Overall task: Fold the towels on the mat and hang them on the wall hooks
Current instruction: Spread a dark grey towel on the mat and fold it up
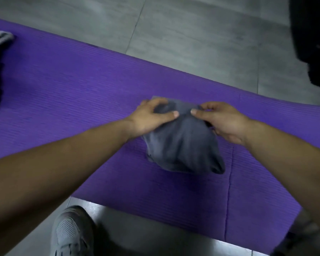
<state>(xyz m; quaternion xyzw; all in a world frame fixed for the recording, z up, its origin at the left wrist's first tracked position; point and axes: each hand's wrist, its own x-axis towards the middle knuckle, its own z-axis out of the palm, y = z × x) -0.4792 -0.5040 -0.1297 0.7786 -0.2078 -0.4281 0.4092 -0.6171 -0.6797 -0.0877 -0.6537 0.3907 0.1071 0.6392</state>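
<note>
Grips a dark grey towel (183, 145) with both hands. Curls the left hand (151, 117) over the towel's far left part, fingers bent down onto the cloth, thumb pressed in toward the middle. Pinches a fold at the far right part with the right hand (222, 122), thumb tip against bent fingers. Thumbs pointing at each other, close but apart.

Towel bunched and partly folded, resting on a purple ribbed mat (81, 85). Mat spread over a grey tiled floor (192, 34). More cloth (0, 39), grey and dark, heaped at the mat's left end. Large dark shape (312, 37) at upper right, too blurred to name. Grey mesh shoe (70, 231) on the floor by the mat's near edge.

Reaches forward and down with both bare forearms, left from the lower left, right from the right side, wrists angled inward toward the towel.
</note>
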